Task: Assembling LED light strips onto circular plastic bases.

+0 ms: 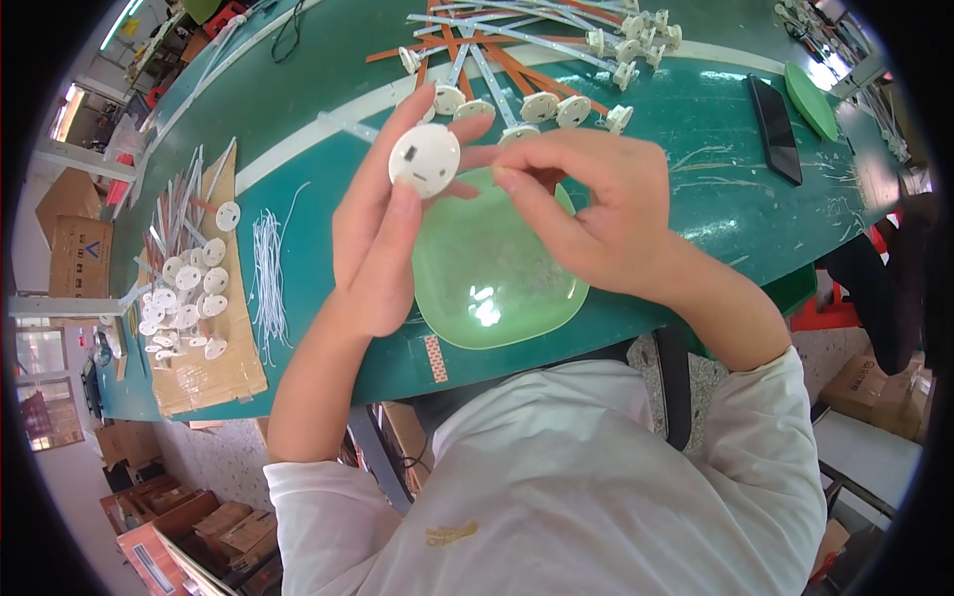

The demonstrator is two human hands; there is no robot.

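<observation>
Above the green plate (pixel 477 288), head view: left hand (pixel 373 248) has its grip closed on a white round disc part (pixel 424 159), thumb on the near edge, fingers behind the far edge, flat face with small slots turned up toward the camera. Right hand (pixel 596 214) sits just right of that disc, index and thumb pinched together with the tips pointing at the disc rim; whether anything small is in that pinch, cannot tell. Plate lies on the green desk (pixel 696 129) directly under both hands, shallow, looks to hold a few tiny pale bits, too small to identify.

Beyond the grips, far side of desk: row of more white discs on long strips (pixel 517 60), white and orange, fanned out. Left of the left grip: bundle of thin white wires (pixel 266 273), then a sheet of cardboard (pixel 204 368) carrying a heap of finished white discs (pixel 184 293) with strips. Right of the right grip, well apart: dark phone (pixel 775 127) lying flat, and a second green plate (pixel 812 99) near the desk edge.
</observation>
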